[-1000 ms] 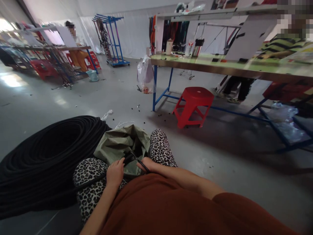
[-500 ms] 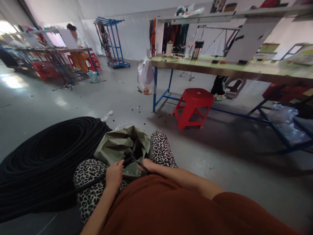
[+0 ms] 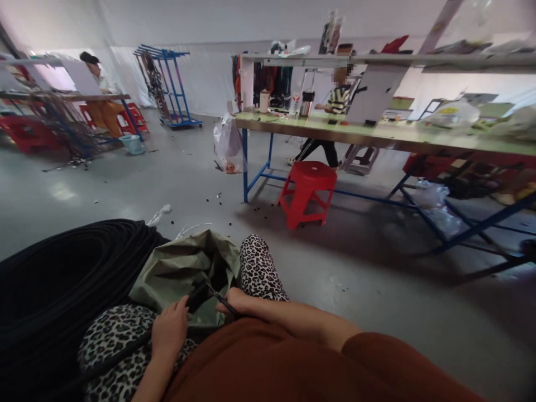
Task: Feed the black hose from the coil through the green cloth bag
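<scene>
Right grip [image 3: 237,300] around half-hidden scissors [image 3: 226,305]

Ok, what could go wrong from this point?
The scissors in the right hand point towards the cord, near the left hand gripping it; a slip might nick a finger. The hands work over the sack's open mouth, so the blades could snag its fabric. The cord also lies across the left thigh, where it might catch or drag if pulled.
</scene>
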A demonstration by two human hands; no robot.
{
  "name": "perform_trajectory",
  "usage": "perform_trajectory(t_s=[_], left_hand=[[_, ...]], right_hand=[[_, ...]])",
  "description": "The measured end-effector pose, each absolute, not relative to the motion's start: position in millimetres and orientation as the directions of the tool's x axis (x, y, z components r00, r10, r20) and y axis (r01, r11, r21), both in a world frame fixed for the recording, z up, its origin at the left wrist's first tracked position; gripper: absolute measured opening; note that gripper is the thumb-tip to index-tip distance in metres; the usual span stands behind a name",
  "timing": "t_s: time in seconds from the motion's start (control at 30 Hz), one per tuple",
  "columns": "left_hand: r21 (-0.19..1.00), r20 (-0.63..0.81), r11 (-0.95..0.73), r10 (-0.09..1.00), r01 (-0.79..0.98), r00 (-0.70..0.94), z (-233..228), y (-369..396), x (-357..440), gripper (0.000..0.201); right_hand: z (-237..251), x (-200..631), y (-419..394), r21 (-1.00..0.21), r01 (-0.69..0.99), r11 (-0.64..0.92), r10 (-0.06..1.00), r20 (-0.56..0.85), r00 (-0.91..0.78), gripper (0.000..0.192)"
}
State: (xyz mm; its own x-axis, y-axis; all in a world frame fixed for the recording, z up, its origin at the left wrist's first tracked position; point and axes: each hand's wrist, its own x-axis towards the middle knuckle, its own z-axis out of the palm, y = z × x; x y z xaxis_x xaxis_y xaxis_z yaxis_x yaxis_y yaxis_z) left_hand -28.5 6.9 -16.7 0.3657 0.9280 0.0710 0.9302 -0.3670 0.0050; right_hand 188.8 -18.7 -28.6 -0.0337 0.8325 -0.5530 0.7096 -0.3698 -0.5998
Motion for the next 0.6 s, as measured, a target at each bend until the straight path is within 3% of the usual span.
perform_trajectory(t_s=[0.2, 0.6], left_hand=[[0.057, 0.21, -0.383, 0.908, 0.922, 0.364, -27.2, 18.0, -31.7, 0.038], [0.111, 0.264, -0.419, 0.887, 0.901, 0.38, -6.0, 11.6, -9.9, 0.034]], right_hand=[[-38.9, 188.0, -14.0, -0.696, 0.587, -0.414, 0.838, -0.543, -0.054, 0.024], [-2.2, 188.7, -20.5, -0.751, 0.406, -0.52, 0.779, -0.613, -0.136, 0.019]])
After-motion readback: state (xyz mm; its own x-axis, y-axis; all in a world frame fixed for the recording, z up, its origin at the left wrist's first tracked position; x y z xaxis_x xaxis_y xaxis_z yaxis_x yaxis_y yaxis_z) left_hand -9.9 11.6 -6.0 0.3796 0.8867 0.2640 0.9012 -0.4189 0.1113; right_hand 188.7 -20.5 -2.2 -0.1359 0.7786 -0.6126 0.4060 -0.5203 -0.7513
